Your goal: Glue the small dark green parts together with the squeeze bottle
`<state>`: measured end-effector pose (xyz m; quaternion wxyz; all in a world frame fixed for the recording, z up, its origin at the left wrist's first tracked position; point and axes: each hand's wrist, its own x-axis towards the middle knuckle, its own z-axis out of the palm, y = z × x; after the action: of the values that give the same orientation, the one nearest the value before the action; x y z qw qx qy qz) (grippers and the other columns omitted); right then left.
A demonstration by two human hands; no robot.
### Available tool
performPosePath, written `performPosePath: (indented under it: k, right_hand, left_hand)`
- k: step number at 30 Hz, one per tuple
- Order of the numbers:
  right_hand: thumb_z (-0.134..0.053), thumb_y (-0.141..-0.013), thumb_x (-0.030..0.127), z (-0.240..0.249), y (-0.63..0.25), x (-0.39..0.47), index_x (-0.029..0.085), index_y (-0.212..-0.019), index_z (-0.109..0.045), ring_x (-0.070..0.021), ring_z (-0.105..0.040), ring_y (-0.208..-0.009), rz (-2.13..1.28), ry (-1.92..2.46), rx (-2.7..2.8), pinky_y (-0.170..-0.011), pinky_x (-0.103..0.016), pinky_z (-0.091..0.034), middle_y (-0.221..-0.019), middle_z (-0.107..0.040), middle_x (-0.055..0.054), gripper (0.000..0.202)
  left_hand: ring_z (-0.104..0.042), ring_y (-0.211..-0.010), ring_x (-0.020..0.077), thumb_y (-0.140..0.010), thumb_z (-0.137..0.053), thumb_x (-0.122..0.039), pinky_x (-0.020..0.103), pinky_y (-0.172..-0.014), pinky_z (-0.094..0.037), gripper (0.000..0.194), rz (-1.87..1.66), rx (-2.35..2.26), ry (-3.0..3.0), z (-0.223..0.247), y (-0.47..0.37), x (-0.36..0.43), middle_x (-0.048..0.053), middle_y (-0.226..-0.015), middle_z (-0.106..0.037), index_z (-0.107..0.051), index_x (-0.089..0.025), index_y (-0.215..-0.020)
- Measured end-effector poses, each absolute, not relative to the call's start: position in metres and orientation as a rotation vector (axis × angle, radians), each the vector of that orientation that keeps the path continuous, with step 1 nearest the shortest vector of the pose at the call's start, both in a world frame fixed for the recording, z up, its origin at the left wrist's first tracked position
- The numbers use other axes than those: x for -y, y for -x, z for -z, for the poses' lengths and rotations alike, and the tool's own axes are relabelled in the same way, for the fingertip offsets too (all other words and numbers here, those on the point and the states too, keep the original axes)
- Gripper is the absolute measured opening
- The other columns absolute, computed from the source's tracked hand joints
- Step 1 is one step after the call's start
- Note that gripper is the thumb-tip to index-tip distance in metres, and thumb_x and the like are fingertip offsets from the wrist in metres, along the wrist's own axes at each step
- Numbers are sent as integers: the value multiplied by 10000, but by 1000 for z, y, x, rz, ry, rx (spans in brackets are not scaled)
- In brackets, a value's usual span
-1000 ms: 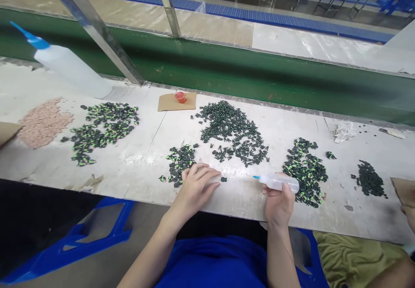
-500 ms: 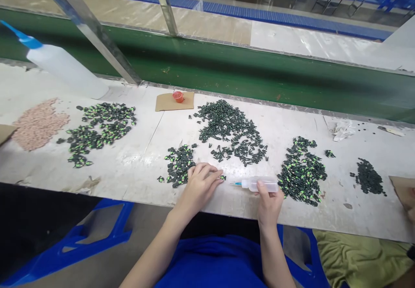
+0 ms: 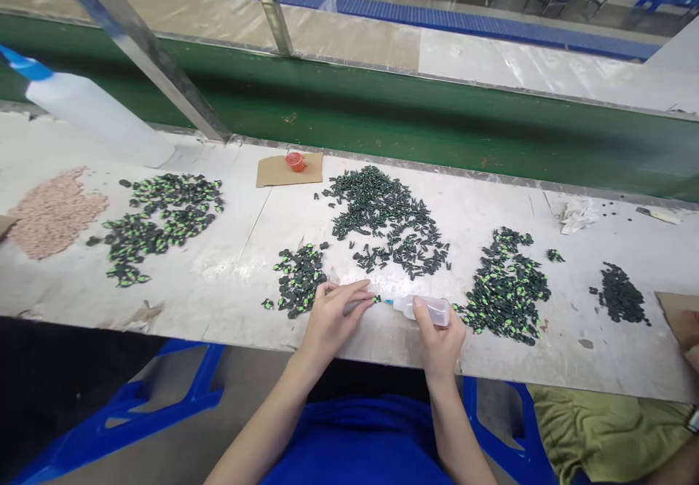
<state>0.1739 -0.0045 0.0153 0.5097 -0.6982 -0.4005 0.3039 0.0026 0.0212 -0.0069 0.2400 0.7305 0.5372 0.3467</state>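
Between its fingertips my left hand (image 3: 339, 312) pinches a small black and green part (image 3: 376, 298), whose exact kind I cannot make out. My right hand (image 3: 441, 333) is closed around a small clear squeeze bottle (image 3: 429, 309) with a blue needle tip, lying nearly level and pointing left. The tip is close to the small part; whether they touch I cannot tell. A heap of black and green pieces (image 3: 299, 281) lies just left of my left hand. Another black and green heap (image 3: 505, 288) is right of my right hand.
Thin dark pieces (image 3: 376, 208) are heaped behind my hands. A red cup (image 3: 295, 162) stands on cardboard (image 3: 267, 172). Leftward are pink pieces (image 3: 57, 212), more black-green pieces (image 3: 164, 215) and a large white bottle (image 3: 103, 121). Black pieces (image 3: 621, 294) and someone's arm (image 3: 674, 467) are at right.
My right hand has moved left with the squeeze bottle, bringing its needle tip up to the small part. My left hand stays in nearly the same place, still pinching.
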Motion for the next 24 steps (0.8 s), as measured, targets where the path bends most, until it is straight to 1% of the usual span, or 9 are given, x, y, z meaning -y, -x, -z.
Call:
performPosePath:
  k: [5,13,17,24]
  right_hand:
    - [-670,-723,462,-16,-173,3,180,-575,-567,-133,-483,-487,-753,1695,961,-461,-244,-416,-505,-551,14,335]
    - [-674,-724,477,-17,-171,1,171,-604,-600,-148,-511,-522,-793,1702,970,-492,-255,-431,-533,-582,2,337]
    - [-667,-730,481,-17,-171,2,169,-602,-597,-144,-503,-518,-778,1716,950,-493,-254,-422,-526,-570,6,345]
    - [-670,-726,480,-15,-172,3,162,-613,-606,-142,-506,-522,-794,1727,940,-508,-252,-427,-527,-575,8,343]
  left_hand:
    - [-728,-859,221,-885,-606,-267,417,-813,-415,173,-962,-1489,-2019,7,-3,-22,9,-857,-775,-608,-240,-1055]
    - [-733,-792,188,-870,-630,-229,389,-815,-386,120,-993,-1476,-2027,4,-4,-21,-1,-870,-775,-626,-228,-991]
    - [-733,-787,188,-867,-633,-231,387,-820,-373,54,-980,-1500,-2033,5,-5,-21,-3,-874,-774,-643,-232,-921]
    - [-734,-763,180,-851,-650,-232,374,-826,-369,32,-1009,-1526,-2017,6,-6,-21,-14,-849,-775,-654,-228,-883]
